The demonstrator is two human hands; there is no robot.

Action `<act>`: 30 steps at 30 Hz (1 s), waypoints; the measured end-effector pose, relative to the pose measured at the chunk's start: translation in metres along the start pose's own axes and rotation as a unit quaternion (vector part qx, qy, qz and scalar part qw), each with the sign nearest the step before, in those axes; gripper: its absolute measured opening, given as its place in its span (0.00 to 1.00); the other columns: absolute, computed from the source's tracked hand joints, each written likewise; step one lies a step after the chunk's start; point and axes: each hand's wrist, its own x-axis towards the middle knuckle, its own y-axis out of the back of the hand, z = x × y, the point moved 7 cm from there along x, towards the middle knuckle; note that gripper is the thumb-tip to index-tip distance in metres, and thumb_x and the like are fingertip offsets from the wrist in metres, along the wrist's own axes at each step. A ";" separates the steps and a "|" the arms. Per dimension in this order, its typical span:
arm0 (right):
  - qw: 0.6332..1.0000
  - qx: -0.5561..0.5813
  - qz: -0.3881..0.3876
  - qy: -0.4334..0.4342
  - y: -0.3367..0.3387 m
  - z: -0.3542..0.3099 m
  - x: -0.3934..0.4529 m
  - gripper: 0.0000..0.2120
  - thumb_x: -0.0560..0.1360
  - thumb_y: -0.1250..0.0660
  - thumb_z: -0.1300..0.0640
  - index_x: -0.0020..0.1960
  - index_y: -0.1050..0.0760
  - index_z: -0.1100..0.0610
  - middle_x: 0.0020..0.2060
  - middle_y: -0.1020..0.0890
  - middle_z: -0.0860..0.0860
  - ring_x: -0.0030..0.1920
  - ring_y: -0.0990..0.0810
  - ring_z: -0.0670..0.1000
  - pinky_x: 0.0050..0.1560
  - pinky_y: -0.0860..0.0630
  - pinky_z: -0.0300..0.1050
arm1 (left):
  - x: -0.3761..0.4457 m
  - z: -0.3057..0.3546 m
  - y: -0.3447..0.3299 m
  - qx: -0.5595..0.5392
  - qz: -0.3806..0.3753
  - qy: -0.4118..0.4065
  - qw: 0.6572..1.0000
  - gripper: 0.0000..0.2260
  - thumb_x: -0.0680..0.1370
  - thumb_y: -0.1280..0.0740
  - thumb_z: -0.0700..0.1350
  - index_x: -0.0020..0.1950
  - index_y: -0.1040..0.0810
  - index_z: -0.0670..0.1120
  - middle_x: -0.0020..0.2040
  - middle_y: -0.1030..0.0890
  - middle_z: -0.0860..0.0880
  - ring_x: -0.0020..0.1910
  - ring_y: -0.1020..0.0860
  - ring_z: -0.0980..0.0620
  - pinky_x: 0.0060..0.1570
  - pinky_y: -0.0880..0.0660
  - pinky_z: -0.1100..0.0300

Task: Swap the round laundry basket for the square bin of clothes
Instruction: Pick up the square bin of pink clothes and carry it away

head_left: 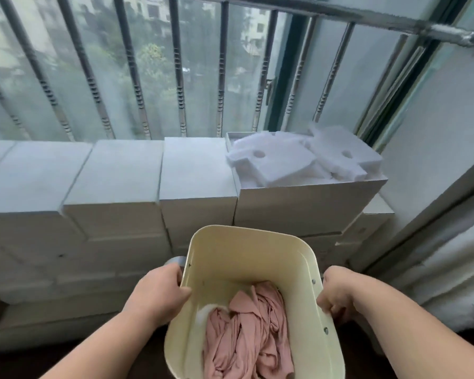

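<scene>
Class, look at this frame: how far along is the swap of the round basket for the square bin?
Done: nothing can be confirmed; no round basket is in view. In hand: the square bin, holding pink clothes, is gripped at its sides by the left hand and right hand, facing stacked white boxes. Left: setting the bin in place.

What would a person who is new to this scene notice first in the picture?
First, the cream square bin at bottom centre, gripped on its sides by the left hand and right hand, with pink clothes heaped inside. Behind it a wall of white boxes stands under window bars, with foam pieces on top at right.
</scene>
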 end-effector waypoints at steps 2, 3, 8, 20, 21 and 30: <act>0.999 -0.037 -0.012 0.034 -0.006 -0.036 -0.001 0.08 0.73 0.21 0.63 0.43 0.21 0.60 0.40 0.11 0.58 0.30 0.12 0.55 0.35 0.14 0.44 | -0.016 -0.031 0.009 -0.013 0.018 0.049 0.999 0.06 0.69 0.35 0.48 0.41 0.24 0.46 0.37 0.16 0.50 0.38 0.16 0.50 0.41 0.21 0.52; 0.998 -0.050 -0.020 0.045 -0.010 -0.048 -0.003 0.09 0.72 0.21 0.63 0.42 0.21 0.59 0.40 0.12 0.58 0.32 0.12 0.56 0.37 0.13 0.45 | -0.022 -0.042 0.012 -0.017 0.025 0.066 0.997 0.06 0.70 0.35 0.48 0.42 0.24 0.46 0.38 0.15 0.50 0.39 0.16 0.49 0.42 0.20 0.52; 0.985 -0.106 -0.061 0.120 -0.036 -0.127 -0.022 0.06 0.62 0.31 0.64 0.38 0.25 0.57 0.26 0.18 0.54 0.29 0.19 0.56 0.35 0.22 0.46 | -0.074 -0.109 0.027 -0.056 0.084 0.178 0.979 0.05 0.69 0.35 0.49 0.40 0.23 0.48 0.37 0.15 0.51 0.39 0.17 0.52 0.40 0.21 0.54; 0.921 -0.202 -0.110 0.313 -0.148 -0.346 -0.113 0.09 0.69 0.35 0.70 0.47 0.20 0.65 0.43 0.10 0.70 0.41 0.08 0.69 0.35 0.11 0.61 | -0.220 -0.287 0.062 -0.144 0.216 0.409 0.875 0.06 0.68 0.33 0.52 0.40 0.22 0.50 0.35 0.15 0.51 0.37 0.17 0.50 0.40 0.20 0.52; 0.915 -0.209 -0.107 0.328 -0.160 -0.364 -0.121 0.11 0.68 0.34 0.69 0.48 0.18 0.67 0.46 0.11 0.71 0.44 0.08 0.70 0.40 0.11 0.65 | -0.230 -0.303 0.065 -0.147 0.224 0.423 0.866 0.06 0.68 0.33 0.52 0.40 0.22 0.50 0.35 0.15 0.51 0.37 0.17 0.50 0.40 0.21 0.53; 0.868 -0.270 -0.073 0.410 -0.290 -0.499 -0.173 0.07 0.67 0.30 0.67 0.34 0.24 0.57 0.19 0.19 0.49 0.20 0.18 0.48 0.22 0.24 0.39 | -0.317 -0.442 0.068 -0.221 0.266 0.504 0.791 0.06 0.70 0.31 0.51 0.41 0.22 0.49 0.38 0.16 0.52 0.40 0.18 0.48 0.38 0.24 0.56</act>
